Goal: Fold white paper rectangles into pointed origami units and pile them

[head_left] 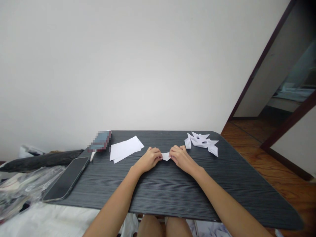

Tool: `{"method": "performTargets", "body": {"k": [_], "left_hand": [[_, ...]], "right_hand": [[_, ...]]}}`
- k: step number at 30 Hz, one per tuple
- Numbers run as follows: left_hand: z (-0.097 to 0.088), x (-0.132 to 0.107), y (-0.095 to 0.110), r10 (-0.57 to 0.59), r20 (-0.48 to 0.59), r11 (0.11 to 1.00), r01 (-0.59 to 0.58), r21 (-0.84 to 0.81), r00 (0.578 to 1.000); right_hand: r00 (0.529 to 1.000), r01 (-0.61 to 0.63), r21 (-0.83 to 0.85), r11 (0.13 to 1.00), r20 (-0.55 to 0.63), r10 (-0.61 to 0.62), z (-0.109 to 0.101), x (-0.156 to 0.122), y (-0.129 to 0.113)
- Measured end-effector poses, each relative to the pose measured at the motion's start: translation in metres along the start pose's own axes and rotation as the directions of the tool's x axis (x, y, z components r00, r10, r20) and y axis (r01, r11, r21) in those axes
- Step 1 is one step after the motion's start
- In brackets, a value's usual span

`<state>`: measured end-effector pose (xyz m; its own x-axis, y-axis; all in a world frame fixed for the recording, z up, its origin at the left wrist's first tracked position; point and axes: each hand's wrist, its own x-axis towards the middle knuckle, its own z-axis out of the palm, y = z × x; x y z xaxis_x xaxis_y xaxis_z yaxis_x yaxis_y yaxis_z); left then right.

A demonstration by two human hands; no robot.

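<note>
A small folded piece of white paper (166, 156) is held just above or on the dark table, between my two hands. The fingers of my left hand (151, 158) pinch its left end. At its right end, my right hand (181, 157) grips it with fingers bent and pressed together. Only the middle of the paper shows; both ends are hidden under my fingers. Flat white paper sheets (126, 149) lie overlapping to the left of my left hand. Beyond my right hand sit several pointed folded paper shapes (201, 141), close together.
The dark wood-grained table (170, 191) has a phone (66, 179) at its left edge. A blurred-out object (100, 141) stands at the back left. Left of the table lie a black long bundle (41, 159) and plastic bags (27, 187). A white wall (153, 65) rises behind.
</note>
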<state>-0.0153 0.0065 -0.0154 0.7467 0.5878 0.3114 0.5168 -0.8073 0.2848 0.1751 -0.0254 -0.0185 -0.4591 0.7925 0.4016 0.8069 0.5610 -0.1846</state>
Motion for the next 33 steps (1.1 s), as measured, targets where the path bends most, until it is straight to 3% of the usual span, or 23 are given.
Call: {"method": "performTargets", "body": {"k": [6,13,17,22,27,30,33], "left_hand": [[0.004,0.002,-0.008,-0.046,0.008,0.989,0.046,-0.138,0.999],[0.011,0.006,-0.012,-0.309,-0.072,0.938,0.291,-0.191,0.948],[0.014,0.005,-0.012,-0.343,-0.095,0.936,0.331,-0.12,0.935],[0.014,0.003,-0.006,-0.293,-0.135,0.953,0.3,0.037,0.947],[0.016,0.005,0.009,-0.048,0.033,0.993,0.044,0.112,0.998],[0.016,0.006,0.018,0.005,0.051,0.995,-0.01,0.097,0.999],[0.012,0.003,0.023,-0.054,0.033,0.982,0.047,0.184,0.998]], "right_hand": [[0.999,-0.019,0.176,0.984,0.033,0.013,0.005,-0.001,0.005],[0.96,-0.276,0.361,0.891,0.059,0.274,0.022,0.008,0.016],[0.951,-0.306,0.354,0.884,0.066,0.303,0.027,0.01,0.02],[0.962,-0.265,0.183,0.947,-0.01,0.272,0.021,0.008,0.012],[0.986,-0.167,-0.062,0.984,-0.031,0.166,0.021,0.007,-0.006],[0.993,-0.121,-0.024,0.992,0.006,0.121,0.023,0.005,-0.012],[0.993,-0.114,0.035,0.993,0.015,0.114,0.018,0.0,-0.009]]}}
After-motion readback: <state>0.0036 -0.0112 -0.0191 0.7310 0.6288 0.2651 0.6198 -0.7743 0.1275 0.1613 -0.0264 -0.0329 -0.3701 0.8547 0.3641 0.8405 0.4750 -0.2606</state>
